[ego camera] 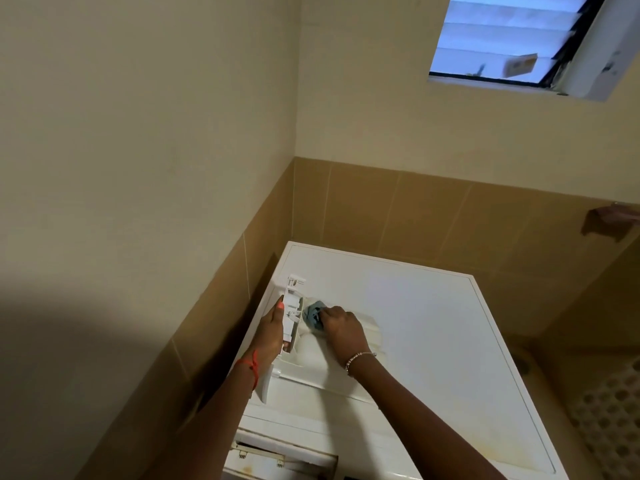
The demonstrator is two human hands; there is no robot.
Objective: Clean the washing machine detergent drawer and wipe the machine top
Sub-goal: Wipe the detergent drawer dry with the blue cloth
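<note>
The detergent drawer (311, 355) lies out of the machine on the left part of the washing machine top (433, 341), close to the tiled wall (214, 306). The left hand (273, 332) holds the drawer's left side, its grip curled round the edge. The right hand (343, 329) has its grip pinched on a blue-grey cloth (311, 318), pressing it into a compartment of the drawer. The open drawer slot (263, 452) shows at the machine's front, between the forearms

white washing machine (415, 323) | blue-grey cloth (312, 317) | tan tiles (415, 209) | cream wall (138, 116)
</note>
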